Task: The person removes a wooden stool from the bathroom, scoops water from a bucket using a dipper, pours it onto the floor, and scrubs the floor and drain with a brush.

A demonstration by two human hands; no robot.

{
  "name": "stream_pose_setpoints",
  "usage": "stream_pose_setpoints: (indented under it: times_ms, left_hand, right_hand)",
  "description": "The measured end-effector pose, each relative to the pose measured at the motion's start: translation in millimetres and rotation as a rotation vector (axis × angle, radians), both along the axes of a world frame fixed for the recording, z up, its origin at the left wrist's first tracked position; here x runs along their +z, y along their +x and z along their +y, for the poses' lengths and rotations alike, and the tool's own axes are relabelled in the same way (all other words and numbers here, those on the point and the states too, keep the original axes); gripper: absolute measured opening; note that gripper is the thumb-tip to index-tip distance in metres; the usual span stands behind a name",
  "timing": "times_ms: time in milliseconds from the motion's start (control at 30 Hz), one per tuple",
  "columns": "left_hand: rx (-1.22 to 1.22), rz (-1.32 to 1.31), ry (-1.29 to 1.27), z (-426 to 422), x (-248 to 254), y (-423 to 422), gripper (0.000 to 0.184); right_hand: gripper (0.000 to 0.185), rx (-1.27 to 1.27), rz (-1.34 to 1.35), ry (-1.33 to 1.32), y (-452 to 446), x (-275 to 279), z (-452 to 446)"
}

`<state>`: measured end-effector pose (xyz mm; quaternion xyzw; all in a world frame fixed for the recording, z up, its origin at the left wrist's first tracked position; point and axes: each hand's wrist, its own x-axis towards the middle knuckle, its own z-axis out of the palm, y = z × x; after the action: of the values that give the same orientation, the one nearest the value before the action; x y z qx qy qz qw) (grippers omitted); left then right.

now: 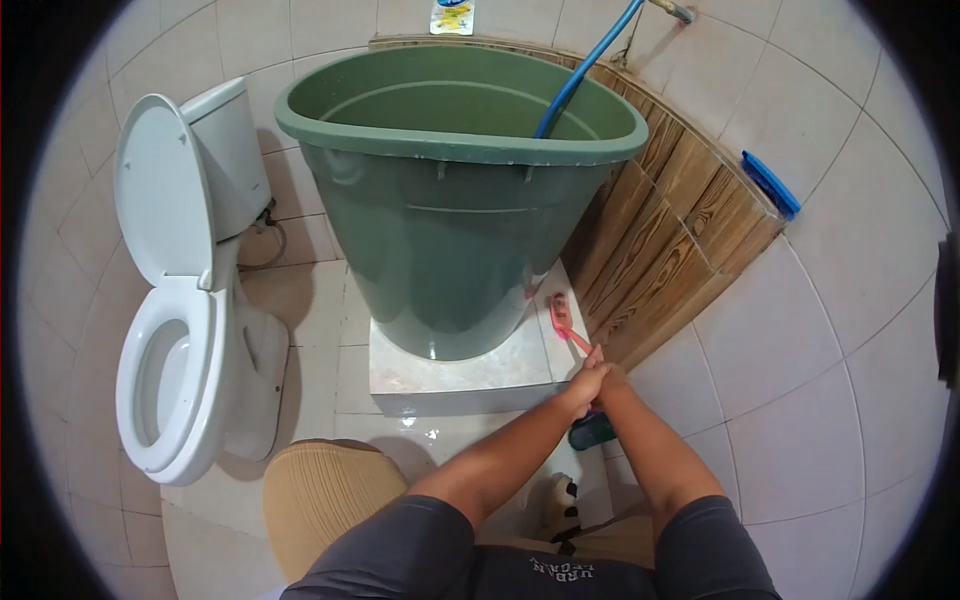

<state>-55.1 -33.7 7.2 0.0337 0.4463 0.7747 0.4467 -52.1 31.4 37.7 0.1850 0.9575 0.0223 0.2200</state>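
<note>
A pink-red scrub brush [559,314] rests on the white tiled ledge [480,378], beside the base of a big green water tub [430,250]. Its handle runs down toward me into my hands, which are clasped together. My left hand [582,388] is closed about the handle's end. Pressed against it, my right hand [612,382] is closed there too, and the overlap hides part of the fingers. Just below my hands lies a dark green object [592,431], partly covered by my arms.
A blue hose [600,48] hangs into the tub from a wall tap [672,10]. Wood-look tiling [665,210] curves behind, with a blue item [771,185] on its edge. At left stands a white toilet [165,380], lid raised. A tan ribbed shape [330,500] is near my left arm.
</note>
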Motion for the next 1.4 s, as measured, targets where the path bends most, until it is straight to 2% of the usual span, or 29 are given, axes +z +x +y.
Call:
stream_pose_setpoints:
  times_ms: [33, 133, 200, 267, 367, 467, 533, 567, 600, 667, 733, 833, 933, 967, 1100, 1167, 1200, 1233, 1333, 1400]
  left_hand:
    - [-0.005, -0.057, -0.011, -13, 10, 8, 0.061]
    - [0.077, -0.100, -0.054, -30, 19, 50, 0.062]
    - [0.101, -0.150, -0.068, -47, 36, 81, 0.064]
    - [0.058, -0.263, -0.060, -71, 68, 103, 0.065]
    - [0.196, -0.211, 0.075, -71, 56, 105, 0.065]
    - [0.143, -0.167, 0.162, -70, 20, 61, 0.064]
    - [0.072, -0.220, 0.109, -82, 34, 41, 0.065]
    - [0.049, -0.250, 0.102, -88, 46, 39, 0.066]
    - [0.028, -0.284, 0.097, -94, 55, 40, 0.066]
    - [0.133, -0.306, 0.065, -96, 64, 53, 0.067]
    - [0.247, -0.314, 0.067, -97, 69, 72, 0.068]
    - [0.518, -0.124, -0.003, -93, 57, 89, 0.068]
    - [0.798, -0.042, 0.127, -93, 16, 71, 0.067]
    - [0.894, -0.011, 0.094, -106, 11, 57, 0.065]
    - [1.023, 0.050, 0.127, -196, -2, 3, 0.055]
    - [0.941, -0.035, 0.164, -235, 1, -18, 0.055]
    - [0.903, -0.082, 0.182, -248, 0, -22, 0.055]
    - [0.933, -0.041, 0.179, -248, 1, -20, 0.058]
    - [0.800, -0.266, 0.234, -236, 41, 5, 0.059]
    - [0.794, -0.216, 0.150, -201, 41, 29, 0.060]
  right_hand:
    - [0.037, 0.025, -0.048, -0.005, 12, 10, -4]
    - [0.051, 0.075, -0.255, -0.091, 43, 43, -30]
    - [0.060, 0.204, -0.357, -0.058, 70, 54, -41]
    - [0.069, 0.261, -0.357, -0.036, 89, 54, -49]
    - [0.072, 0.227, -0.237, -0.018, 89, 55, -59]
    - [0.061, 0.212, -0.212, 0.030, 53, 32, -60]
    - [0.054, 0.292, -0.248, 0.072, 29, 8, -48]
    - [0.047, 0.344, -0.257, 0.101, 28, 11, -50]
    - [0.048, 0.378, -0.231, 0.105, 34, 17, -49]
    - [0.051, 0.477, -0.184, 0.105, 49, 38, -65]
    - [0.050, 0.648, -0.013, 0.091, 56, 27, -64]
    - [0.046, 0.573, -0.085, 0.052, 57, 47, -92]
    - [0.042, 0.494, -0.136, 0.001, 46, 59, -132]
    - [0.038, 0.554, -0.121, 0.010, 30, 58, -151]
    - [0.034, 0.575, 0.039, -0.083, -22, 39, -233]
    - [0.034, 0.367, 0.063, -0.177, -59, -19, -248]
    - [0.034, 0.442, 0.065, -0.143, -60, -19, -253]
    - [0.033, 0.515, 0.064, -0.108, -58, -16, -255]
    - [0.033, 0.601, -0.041, -0.018, -41, 13, -244]
    - [0.032, 0.614, -0.135, 0.046, -15, 42, -225]
